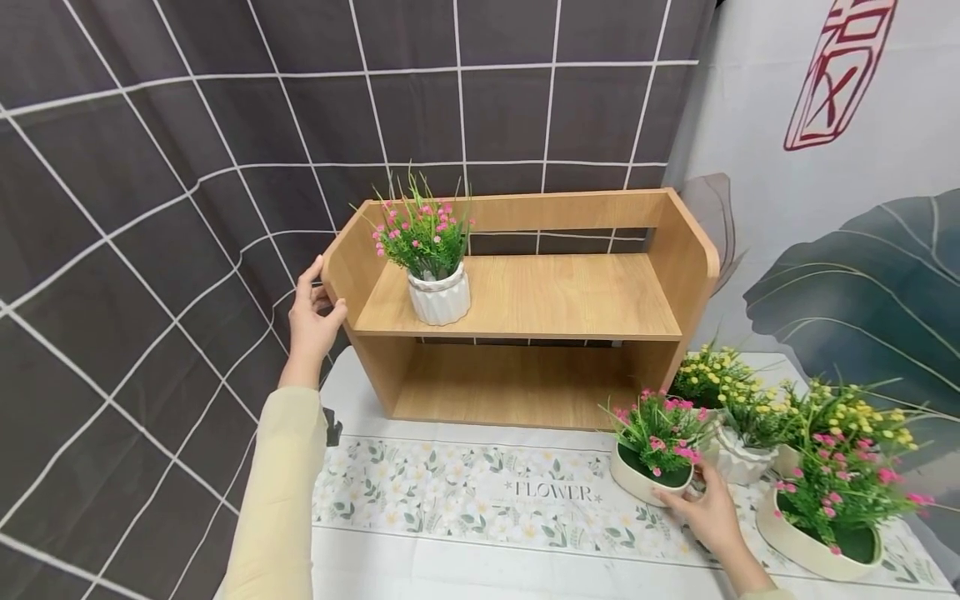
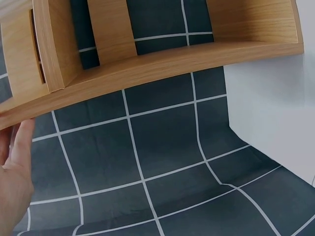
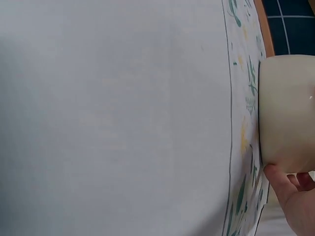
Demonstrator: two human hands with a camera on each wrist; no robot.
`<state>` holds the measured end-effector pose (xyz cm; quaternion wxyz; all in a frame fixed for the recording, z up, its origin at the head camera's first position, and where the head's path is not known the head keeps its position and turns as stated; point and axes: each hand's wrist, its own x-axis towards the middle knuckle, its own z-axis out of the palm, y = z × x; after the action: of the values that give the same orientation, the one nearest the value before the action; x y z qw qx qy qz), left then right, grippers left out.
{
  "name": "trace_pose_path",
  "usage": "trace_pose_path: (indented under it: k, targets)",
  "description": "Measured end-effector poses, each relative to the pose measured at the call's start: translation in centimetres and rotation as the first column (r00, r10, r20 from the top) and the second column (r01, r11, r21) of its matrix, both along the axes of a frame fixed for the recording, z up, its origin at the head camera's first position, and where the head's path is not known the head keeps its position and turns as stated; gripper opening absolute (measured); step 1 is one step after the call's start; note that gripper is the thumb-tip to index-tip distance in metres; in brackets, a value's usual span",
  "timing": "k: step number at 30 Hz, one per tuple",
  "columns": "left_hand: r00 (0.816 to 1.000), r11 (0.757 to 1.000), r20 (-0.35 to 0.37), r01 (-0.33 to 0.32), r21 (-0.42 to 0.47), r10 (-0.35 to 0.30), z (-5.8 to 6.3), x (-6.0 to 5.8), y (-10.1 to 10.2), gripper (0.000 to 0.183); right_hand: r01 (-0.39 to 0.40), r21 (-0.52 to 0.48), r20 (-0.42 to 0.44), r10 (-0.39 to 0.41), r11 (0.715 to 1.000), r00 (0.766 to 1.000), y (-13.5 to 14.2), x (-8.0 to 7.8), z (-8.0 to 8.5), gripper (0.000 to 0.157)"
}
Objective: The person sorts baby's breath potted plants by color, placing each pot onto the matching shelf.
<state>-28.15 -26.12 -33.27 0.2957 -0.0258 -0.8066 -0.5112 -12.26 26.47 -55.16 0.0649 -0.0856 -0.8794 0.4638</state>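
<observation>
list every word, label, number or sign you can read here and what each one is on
"FLOWER": on the floral band of the table covering.
Faint marks beneath it: too small to read.
Red seal-like sign on the pale hanging cloth: stylised, cut off at the top; I cannot read it.

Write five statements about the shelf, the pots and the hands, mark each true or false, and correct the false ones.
1. The left hand is at the side panel of the wooden shelf. True.
2. The right hand holds a pot of yellow flowers. False: the cream pot it holds has pink flowers.
3. A white pot stands on the upper board. True.
4. That pot stands at the board's right end. False: it is toward the left.
5. The tablecloth reads "FLOWER". True.
</observation>
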Motion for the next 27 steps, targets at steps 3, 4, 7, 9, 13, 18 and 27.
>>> trace_pose_path:
  k: [3, 4, 7, 9, 13, 18, 27]
  targets:
    - [1.0, 1.0, -0.002, 0.006, -0.011, -0.006, -0.1, -0.2, 0.1, 0.071, -0.002, -0.01, 0.014, 0.002, 1.0, 1.0, -0.1, 0.5, -0.1, 0.084]
    - [1.0, 1.0, -0.002, 0.009, -0.013, -0.009, -0.1, -0.2, 0.1, 0.071, -0.001, -0.01, 0.009, 0.002, 1.0, 1.0, -0.2, 0.6, -0.1, 0.083]
    - [1.0, 1.0, -0.004, 0.019, -0.022, -0.019, -0.1, -0.3, 0.0, 0.071, -0.006, -0.047, 0.011, 0.007, 0.999, 1.0, -0.3, 1.0, -0.3, 0.085]
    - [1.0, 0.999, -0.001, 0.029, -0.019, -0.029, 0.0, -0.2, -0.1, 0.071, -0.005, -0.068, 0.044, 0.008, 0.998, 0.999, -0.5, 1.2, -0.4, 0.09]
    - [0.999, 0.999, 0.008, 0.038, -0.02, -0.037, 0.1, 0.2, -0.5, 0.072, -0.016, -0.101, 0.147, 0.03, 0.995, 0.989, -1.0, 1.7, -0.1, 0.1]
    - [0.998, 0.998, 0.036, 0.057, -0.019, -0.056, 0.7, 1.2, -0.4, 0.072, -0.039, -0.095, 0.172, 0.055, 0.995, 0.984, -1.5, 2.3, -0.1, 0.102]
    - [0.992, 0.994, 0.086, 0.094, -0.047, -0.09, 3.0, 3.2, 1.3, 0.07, -0.036, -0.108, 0.031, 0.039, 0.993, 0.999, -2.0, 2.7, 0.2, 0.092]
